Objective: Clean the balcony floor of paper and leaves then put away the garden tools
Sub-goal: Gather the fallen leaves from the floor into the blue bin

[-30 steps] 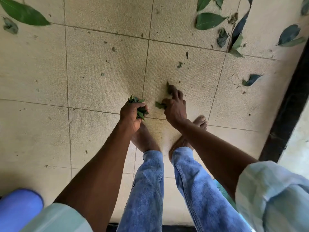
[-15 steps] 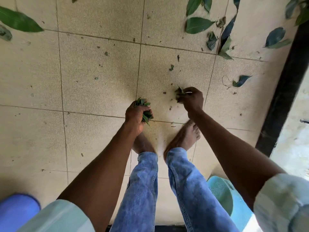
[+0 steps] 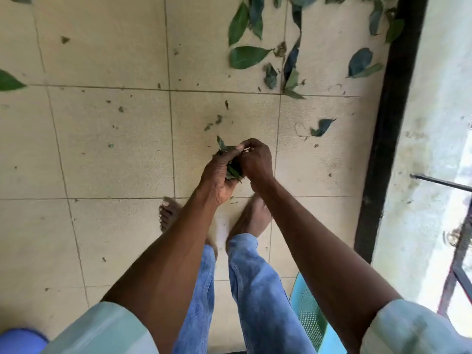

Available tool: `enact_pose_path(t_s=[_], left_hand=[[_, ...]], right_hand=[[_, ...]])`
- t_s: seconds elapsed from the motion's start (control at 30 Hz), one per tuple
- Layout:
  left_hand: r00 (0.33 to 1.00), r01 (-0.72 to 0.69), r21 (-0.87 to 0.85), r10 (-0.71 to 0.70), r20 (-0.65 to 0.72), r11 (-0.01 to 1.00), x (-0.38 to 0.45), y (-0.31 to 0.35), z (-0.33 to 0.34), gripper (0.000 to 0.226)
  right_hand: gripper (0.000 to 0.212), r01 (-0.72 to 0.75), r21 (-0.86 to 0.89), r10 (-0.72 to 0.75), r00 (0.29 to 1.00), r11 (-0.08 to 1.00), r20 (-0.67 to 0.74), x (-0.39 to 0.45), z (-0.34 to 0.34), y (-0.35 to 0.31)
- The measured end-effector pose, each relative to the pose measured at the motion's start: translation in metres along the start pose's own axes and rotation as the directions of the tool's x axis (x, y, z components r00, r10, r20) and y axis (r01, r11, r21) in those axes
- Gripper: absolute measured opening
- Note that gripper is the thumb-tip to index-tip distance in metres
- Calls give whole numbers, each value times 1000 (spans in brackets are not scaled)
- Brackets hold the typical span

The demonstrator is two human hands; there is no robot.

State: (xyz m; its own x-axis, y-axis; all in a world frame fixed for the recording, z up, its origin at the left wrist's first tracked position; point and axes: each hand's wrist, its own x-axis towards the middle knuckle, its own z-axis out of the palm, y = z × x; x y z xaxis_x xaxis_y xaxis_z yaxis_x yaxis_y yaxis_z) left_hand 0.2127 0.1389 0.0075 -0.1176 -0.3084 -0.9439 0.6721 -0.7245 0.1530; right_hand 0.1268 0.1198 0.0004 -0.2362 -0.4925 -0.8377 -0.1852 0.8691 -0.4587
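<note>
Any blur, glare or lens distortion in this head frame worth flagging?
Head view: wide-angle bending curves the tile joints and the black frame; the bright area at the right edge is washed out; the left hand, right hand and leaf bundle are slightly soft; loose leaves stay readable.

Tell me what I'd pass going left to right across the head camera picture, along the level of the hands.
Bare floor tiles → left hand gripping a bunch of leaves → right hand → lone leaf → black strip → pale wall.

Right hand [image 3: 256, 162] has moved from the floor tiles to meet left hand [image 3: 219, 172], both now clasping the leaf bundle [image 3: 233, 169].
</note>
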Motion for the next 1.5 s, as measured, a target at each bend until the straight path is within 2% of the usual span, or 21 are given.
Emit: enact_pose_path(t_s=[0.07, 0.13, 0.2, 0.23, 0.27, 0.33, 0.4, 0.43, 0.53, 0.6, 0.67, 0.77, 0.83, 0.87, 0.93, 1.0, 1.07, 1.13, 1.27, 1.4, 1.5], left_hand=[[999, -31, 25, 31, -36, 999, 7, 0, 15, 16], [996, -50, 83, 55, -65, 995, 13, -2, 28, 19], [992, -65, 100, 75, -104, 993, 19, -2, 36, 23], [988, -78, 92, 89, -128, 993, 23, -1, 40, 25], [984, -87, 98, 101, -147, 991, 28, 1, 43, 25], [982, -87, 130, 107, -155, 988, 35, 4, 48, 26], [985, -71, 206, 101, -137, 976, 43, 1, 57, 25], [988, -65, 242, 97, -123, 968, 47, -2, 62, 25], [990, -41, 297, 78, -115, 954, 57, -10, 71, 24], [989, -25, 310, 68, -129, 951, 65, -15, 72, 23], [988, -13, 320, 62, -141, 947, 69, -16, 69, 23], [983, -1, 316, 59, -173, 949, 70, -14, 58, 23], [981, 7, 314, 55, -188, 950, 68, -7, 45, 24], [978, 8, 314, 58, -202, 949, 66, -2, 38, 24], [971, 7, 309, 68, -231, 951, 60, 8, 22, 24], [963, -6, 286, 83, -257, 958, 53, 19, 6, 23], [952, -24, 241, 96, -291, 970, 46, 32, -11, 21], [941, -43, 187, 102, -323, 981, 41, 42, -29, 21], [936, -81, 138, 123, -330, 987, 35, 58, -59, 22], [940, -116, 78, 135, -313, 990, 33, 67, -83, 21], [940, -121, 47, 130, -315, 992, 34, 69, -97, 21]], right_hand=[[33, 3, -161, -11, 999, 987, -49, 3, -12, -3], [38, 2, -103, 11, 992, 995, 124, 13, -34, -4], [34, -55, 17, 44, 924, 998, 380, 26, -69, -6], [31, -68, 54, 39, 909, 996, 414, 33, -89, -6], [27, -38, 95, 2, 933, 995, 360, 40, -107, -4], [28, 101, 27, -101, 995, 995, -8, 55, -133, 3], [42, 144, -191, -197, 934, 971, -298, 74, -150, 12], [52, 130, -234, -206, 917, 964, -341, 86, -154, 16], [81, 52, -310, -149, 942, 949, -300, 117, -145, 26], [85, 79, -517, -240, 937, 852, -252, 123, -127, 35], [68, 257, -695, -463, 878, 672, -122, 117, -104, 45], [37, 541, -781, -602, 749, 313, 277, 104, -88, 64], [27, 603, -782, -614, 681, 159, 400, 99, -87, 74], [25, 581, -784, -613, 707, 218, 353, 96, -87, 76], [31, 463, -726, -561, 817, 508, 129, 88, -83, 72], [32, 309, -564, -426, 901, 765, -84, 84, -73, 61], [20, 233, -498, -338, 932, 835, -130, 81, -55, 43], [11, 342, -512, -404, 915, 788, -11, 79, -30, 23], [18, 633, -526, -624, 748, 569, 225, 77, 19, -22], [23, 622, -627, -584, 751, 470, 307, 104, 60, -32], [29, 698, -677, -545, 670, 231, 504, 100, 78, 0]])
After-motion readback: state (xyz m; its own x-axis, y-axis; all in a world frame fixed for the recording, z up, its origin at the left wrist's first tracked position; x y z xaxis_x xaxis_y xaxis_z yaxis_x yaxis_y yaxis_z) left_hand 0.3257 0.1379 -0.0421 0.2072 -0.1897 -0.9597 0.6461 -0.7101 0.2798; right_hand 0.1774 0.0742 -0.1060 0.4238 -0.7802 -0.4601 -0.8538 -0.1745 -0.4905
